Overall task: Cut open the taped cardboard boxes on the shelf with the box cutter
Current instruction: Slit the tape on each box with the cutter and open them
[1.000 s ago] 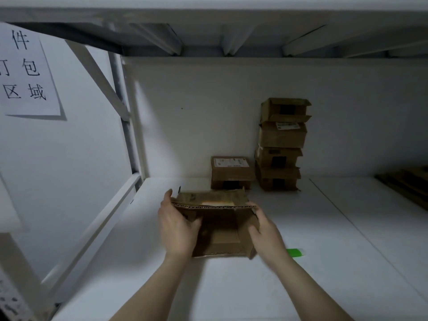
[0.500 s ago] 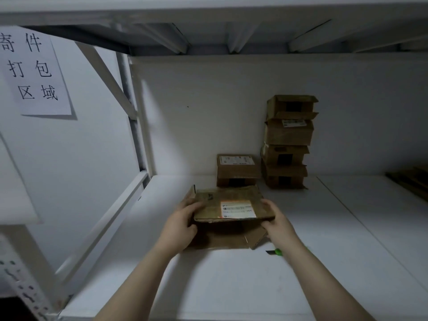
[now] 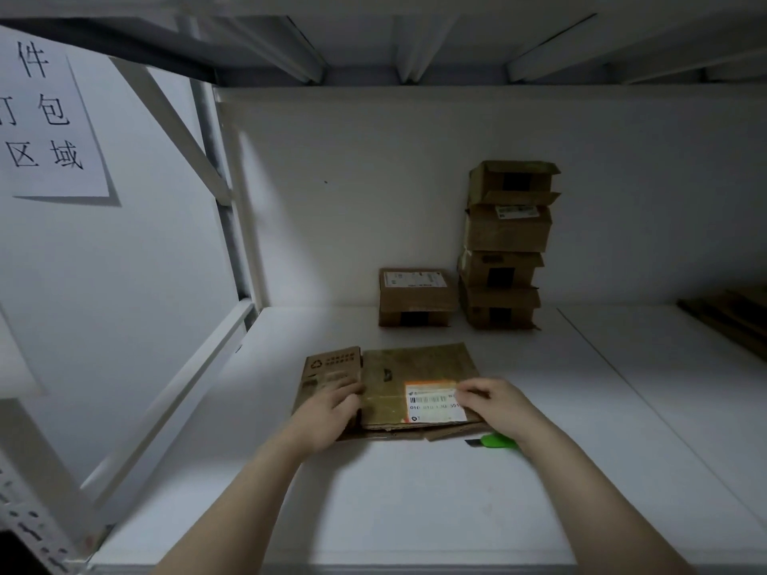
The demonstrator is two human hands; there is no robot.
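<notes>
White shelf board (image 3: 415, 512) carries a green box cutter (image 3: 498, 441), lying just beside the right wrist. Left hand (image 3: 328, 408) presses a flattened brown cardboard box (image 3: 415, 367) with flat fingers; right hand (image 3: 494, 402) rests lightly bent fingers on its white shipping label (image 3: 433, 402), gripping nothing. Behind, a small brown cardboard box (image 3: 415, 300) sits beside a stack of four cardboard boxes (image 3: 506, 242).

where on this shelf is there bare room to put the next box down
Bare shelf in front of the flattened box, and a wide patch right of the box cutter. Crowded at the back: a single box beside the stacked boxes.
</notes>
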